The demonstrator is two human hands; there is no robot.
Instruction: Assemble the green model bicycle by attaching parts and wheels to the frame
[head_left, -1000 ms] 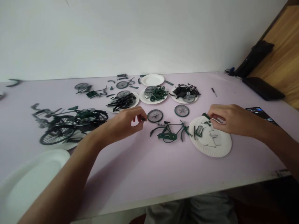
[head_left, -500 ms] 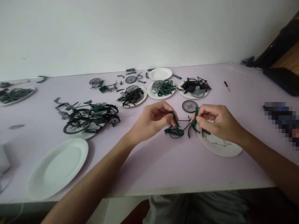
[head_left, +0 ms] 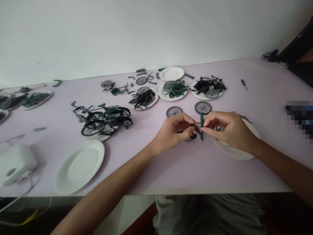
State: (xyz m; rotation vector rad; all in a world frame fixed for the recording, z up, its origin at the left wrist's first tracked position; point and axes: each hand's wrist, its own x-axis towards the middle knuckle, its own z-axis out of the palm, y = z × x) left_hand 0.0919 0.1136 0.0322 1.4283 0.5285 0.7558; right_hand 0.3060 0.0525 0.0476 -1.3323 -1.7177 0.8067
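Pinching a green curve (head_left: 193,125) in my left hand (head_left: 176,130) and a green strip (head_left: 201,119) in my right hand (head_left: 225,128), both around the wheel's (head_left: 203,107) six o'clock, I'd best align their ends gently.

A plain pale wall (head_left: 122,32) rises behind the table (head_left: 151,176). Near the far right corner, a long black object (head_left: 297,42) (too cropped to name) slants upward. A dark-handled screwdriver (head_left: 244,85) lies well apart from it. At the near left, a white box (head_left: 21,160) trails a white cable (head_left: 16,201), and a white plate (head_left: 79,166) lies to its right.
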